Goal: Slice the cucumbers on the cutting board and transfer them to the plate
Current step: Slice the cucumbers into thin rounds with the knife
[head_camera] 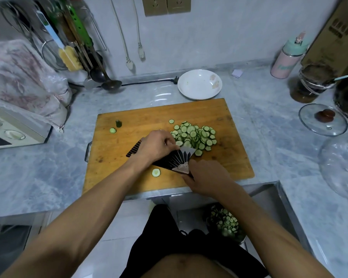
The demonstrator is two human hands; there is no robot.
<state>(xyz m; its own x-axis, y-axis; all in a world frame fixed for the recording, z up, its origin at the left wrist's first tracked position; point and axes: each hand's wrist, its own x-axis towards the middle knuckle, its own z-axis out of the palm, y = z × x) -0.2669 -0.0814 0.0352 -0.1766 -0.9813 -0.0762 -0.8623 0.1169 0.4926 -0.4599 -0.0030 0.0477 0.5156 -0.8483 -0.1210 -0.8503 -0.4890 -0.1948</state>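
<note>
I'm seeing the knife lying almost flat on the cutting board, blade tip touching the near edge of the cucumber slice pile. Left hand is lying over the blade, fingers curling down at the pile's edge; can't tell whether they're pinching slices or just pressing the blade. Right hand is gripping the handle at the board's near edge. Plate is sitting just behind the board, holding no slices, only small specks. Loose slices are lying apart from the pile; a dark stub end is standing far left. A bowl below the counter edge is holding more slices.
</note>
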